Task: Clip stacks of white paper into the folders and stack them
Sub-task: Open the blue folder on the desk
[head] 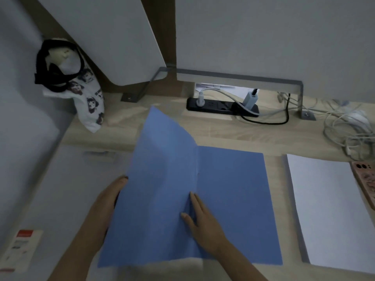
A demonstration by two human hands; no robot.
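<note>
A blue folder (229, 199) lies open on the wooden desk, its right half flat and its left cover raised at an angle. My left hand (105, 205) holds the raised cover at its left edge, fingers behind it. Along the fold, my right hand (200, 222) presses down with straight fingers. A stack of white paper (328, 211) lies to the right of the folder, apart from it.
A black power strip (221, 107) with plugs sits at the desk's back, tangled white cables (349, 128) at the far right. A printed cloth bag (89, 98) leans at the back left. A patterned phone (367, 183) lies beside the paper. A white surface with a label (22, 248) is at left.
</note>
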